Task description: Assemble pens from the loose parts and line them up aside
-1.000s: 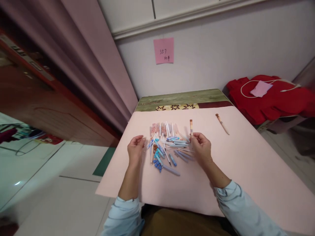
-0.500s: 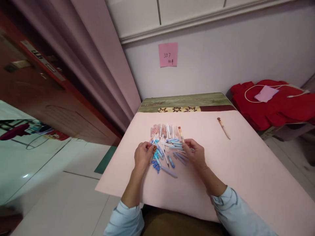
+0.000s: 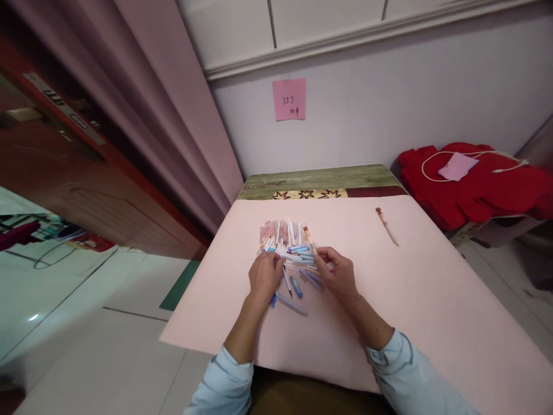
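A pile of loose pen parts lies on the pink table covering: clear pinkish barrels [image 3: 268, 229] at the back, white refills [image 3: 290, 231], light blue pieces [image 3: 306, 253] and a blue pen part [image 3: 296, 287]. A long lavender piece [image 3: 292, 303] lies at the front. My right hand [image 3: 337, 272] pinches the lower end of a pale pen barrel with a brown end [image 3: 308, 235], tilted over the pile. My left hand [image 3: 264, 279] is closed above the pile's left side, thumb and fingers together. What it may hold is hidden, and it covers most of the small blue pieces.
A pen with a brown top [image 3: 386, 226] lies apart on the right of the pink covering [image 3: 410, 300]. Red cloth [image 3: 488, 193] with a white cable sits beyond the right edge. A wooden door [image 3: 99, 173] and curtain [image 3: 194, 98] are at left.
My left hand has moved right, over the small blue and brown pieces, and nearer my right hand. My right hand still holds the pen barrel. The view has shifted slightly.
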`<control>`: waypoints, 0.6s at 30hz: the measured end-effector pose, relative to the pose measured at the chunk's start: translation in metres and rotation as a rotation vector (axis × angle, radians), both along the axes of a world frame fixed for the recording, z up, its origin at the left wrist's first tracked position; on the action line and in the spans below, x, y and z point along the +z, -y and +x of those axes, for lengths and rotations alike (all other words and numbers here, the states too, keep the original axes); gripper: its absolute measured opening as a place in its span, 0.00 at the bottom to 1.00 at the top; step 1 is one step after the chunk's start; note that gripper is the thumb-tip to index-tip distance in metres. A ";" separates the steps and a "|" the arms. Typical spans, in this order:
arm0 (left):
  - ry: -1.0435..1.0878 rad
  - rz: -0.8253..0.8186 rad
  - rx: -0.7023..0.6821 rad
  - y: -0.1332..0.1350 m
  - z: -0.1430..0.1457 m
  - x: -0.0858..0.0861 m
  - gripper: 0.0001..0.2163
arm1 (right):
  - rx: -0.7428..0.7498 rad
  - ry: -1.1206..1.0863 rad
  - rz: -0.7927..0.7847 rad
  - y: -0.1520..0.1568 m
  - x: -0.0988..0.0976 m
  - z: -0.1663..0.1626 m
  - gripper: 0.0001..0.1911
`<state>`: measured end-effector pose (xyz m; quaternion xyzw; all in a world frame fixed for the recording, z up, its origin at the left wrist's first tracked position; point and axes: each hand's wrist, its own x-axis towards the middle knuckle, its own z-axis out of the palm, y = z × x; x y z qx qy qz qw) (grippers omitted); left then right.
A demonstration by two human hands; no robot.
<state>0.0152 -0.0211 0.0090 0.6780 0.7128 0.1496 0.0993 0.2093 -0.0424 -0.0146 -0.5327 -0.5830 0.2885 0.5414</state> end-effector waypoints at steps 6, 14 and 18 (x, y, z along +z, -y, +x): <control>0.061 0.114 -0.013 -0.005 -0.028 0.003 0.06 | -0.010 0.027 -0.004 0.001 -0.001 0.000 0.13; -0.038 0.058 -0.256 -0.007 -0.054 0.013 0.08 | -0.027 0.056 -0.008 0.001 -0.004 0.000 0.12; -0.095 0.013 -0.324 -0.009 -0.047 0.007 0.10 | -0.044 0.072 -0.004 0.001 -0.008 0.001 0.11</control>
